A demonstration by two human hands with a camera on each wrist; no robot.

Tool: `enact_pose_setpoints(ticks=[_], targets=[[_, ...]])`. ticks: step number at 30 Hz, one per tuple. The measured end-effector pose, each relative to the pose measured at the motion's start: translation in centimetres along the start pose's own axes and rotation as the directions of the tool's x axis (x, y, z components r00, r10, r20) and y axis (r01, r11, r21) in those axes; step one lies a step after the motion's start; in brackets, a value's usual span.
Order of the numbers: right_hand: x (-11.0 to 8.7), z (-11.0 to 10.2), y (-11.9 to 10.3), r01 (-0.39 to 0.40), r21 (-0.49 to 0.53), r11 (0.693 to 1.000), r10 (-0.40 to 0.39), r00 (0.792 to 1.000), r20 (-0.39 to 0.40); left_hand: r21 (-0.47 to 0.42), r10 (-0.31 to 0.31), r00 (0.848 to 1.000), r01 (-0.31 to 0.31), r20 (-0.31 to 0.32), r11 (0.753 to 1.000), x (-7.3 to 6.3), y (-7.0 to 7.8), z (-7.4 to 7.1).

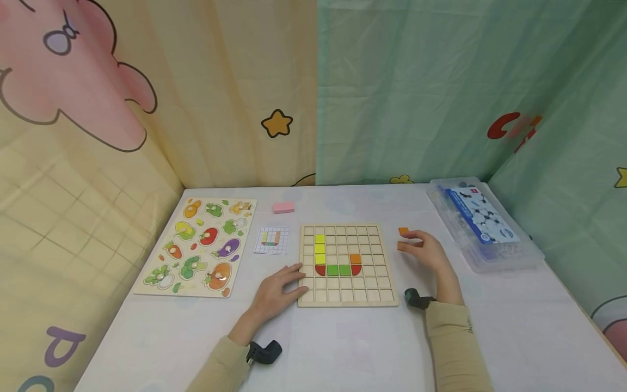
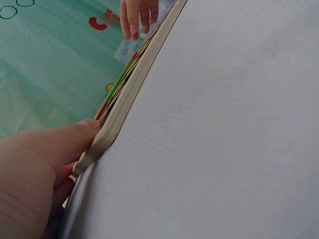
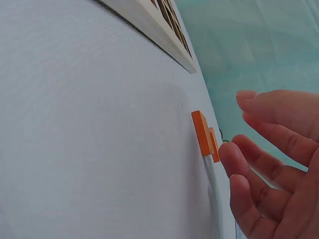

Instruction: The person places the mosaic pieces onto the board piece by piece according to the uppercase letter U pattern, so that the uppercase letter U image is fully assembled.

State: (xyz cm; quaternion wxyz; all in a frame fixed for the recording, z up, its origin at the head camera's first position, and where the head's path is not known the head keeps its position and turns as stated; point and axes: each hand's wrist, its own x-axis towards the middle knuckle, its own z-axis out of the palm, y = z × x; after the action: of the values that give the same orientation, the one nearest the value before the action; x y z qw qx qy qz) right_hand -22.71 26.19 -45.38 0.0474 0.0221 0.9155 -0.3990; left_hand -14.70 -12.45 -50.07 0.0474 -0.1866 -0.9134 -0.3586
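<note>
A wooden grid board lies flat on the table. Yellow tiles form a column on it, above a row of two red curved tiles and green tiles; one orange tile sits over the right red one. My left hand rests on the board's left edge, thumb on the near corner in the left wrist view. Beyond the board's right side, my right hand is beside loose orange tiles, its fingers loosely bent. In the right wrist view these orange tiles stand apart from the thumb.
A small pattern card lies left of the board, with a pink block behind it. Further left is a vegetable puzzle board. A clear plastic case with a printed sheet stands at the right. Curtains hang behind the table.
</note>
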Motion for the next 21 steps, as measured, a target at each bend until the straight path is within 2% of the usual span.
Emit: enact_pose_setpoints(ticks=[6,21], targets=[[0.07,0.16,0.33,-0.002,-0.012,1.0,0.002,1.0,0.01,-0.004,-0.001,1.0,0.001,0.002,1.0,0.01,-0.06,0.01],[0.29,0.72,1.02,0.027,-0.017,0.999,-0.027,0.999,-0.028,-0.021,-0.009,1.0,0.009,0.0,1.0,-0.03,0.15,-0.08]])
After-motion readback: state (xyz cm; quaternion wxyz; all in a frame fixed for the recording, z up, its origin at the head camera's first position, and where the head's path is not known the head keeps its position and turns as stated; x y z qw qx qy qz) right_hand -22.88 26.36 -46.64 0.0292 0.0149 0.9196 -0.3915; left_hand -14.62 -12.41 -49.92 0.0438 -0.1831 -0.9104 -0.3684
